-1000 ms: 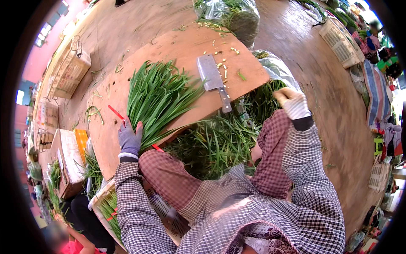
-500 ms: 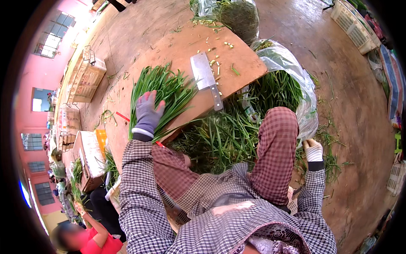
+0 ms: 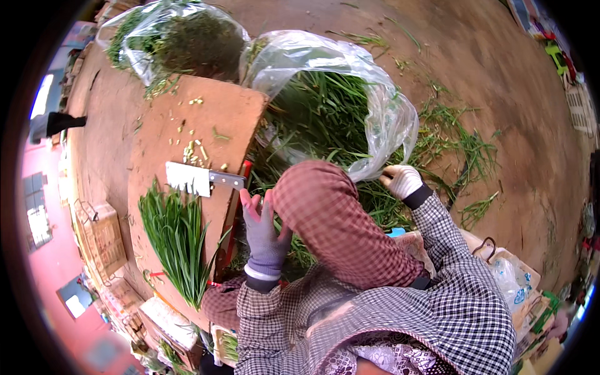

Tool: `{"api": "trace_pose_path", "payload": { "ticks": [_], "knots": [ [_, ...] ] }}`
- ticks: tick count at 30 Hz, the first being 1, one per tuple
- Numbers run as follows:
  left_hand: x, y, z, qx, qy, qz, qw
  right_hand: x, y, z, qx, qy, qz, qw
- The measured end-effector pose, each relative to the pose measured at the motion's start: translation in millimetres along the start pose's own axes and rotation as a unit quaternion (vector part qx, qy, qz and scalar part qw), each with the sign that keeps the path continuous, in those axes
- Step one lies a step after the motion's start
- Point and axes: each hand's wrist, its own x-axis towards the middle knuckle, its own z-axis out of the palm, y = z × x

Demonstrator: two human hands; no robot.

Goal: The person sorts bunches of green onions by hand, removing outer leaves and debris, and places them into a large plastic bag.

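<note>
My left hand [image 3: 262,234], in a purple-grey glove, is raised with its fingers apart, beside the dark handle of a cleaver [image 3: 189,179]. Whether a fingertip touches the handle I cannot tell. The cleaver lies flat on a brown board [image 3: 150,134]. Nearer me on that board rests a bunch of long green chives [image 3: 178,240]. Over on the right, my right hand [image 3: 405,181], in a white glove, pinches the edge of a clear plastic bag [image 3: 392,115]. Loose green leaves [image 3: 328,100] fill the bag's mouth.
Pale cut stem ends [image 3: 192,150] lie scattered on the board. Another clear bag of greens [image 3: 200,44] stands beyond it. My bent knee [image 3: 315,200] rises between my hands. Leaf scraps [image 3: 462,144] litter the floor at right; crates [image 3: 103,234] stand at left.
The view has swung to the right. My left hand has left the chives and come over beside the cleaver's handle. My right hand stays at the bag's edge.
</note>
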Motion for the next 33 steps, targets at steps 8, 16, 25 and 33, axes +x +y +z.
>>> {"api": "trace_pose_path", "payload": {
  "ticks": [8, 16, 25, 33],
  "knots": [
    [28, -31, -13, 0.068, 0.021, 0.007, 0.997, 26, 16, 40, -0.016, -0.003, -0.055, 0.998],
    [70, -45, -22, 0.171, -0.007, -0.045, 0.984, 50, 9, 52, -0.002, -0.029, -0.047, 0.998],
    [62, -43, 2, 0.104, 0.042, 0.044, 0.993, 75, -16, 82, 0.007, -0.147, -0.026, 0.989],
    [28, -91, 85, 0.125, -0.278, -0.033, 0.952, 80, 1, 134, -0.017, -0.053, -0.119, 0.991]
  ]
}}
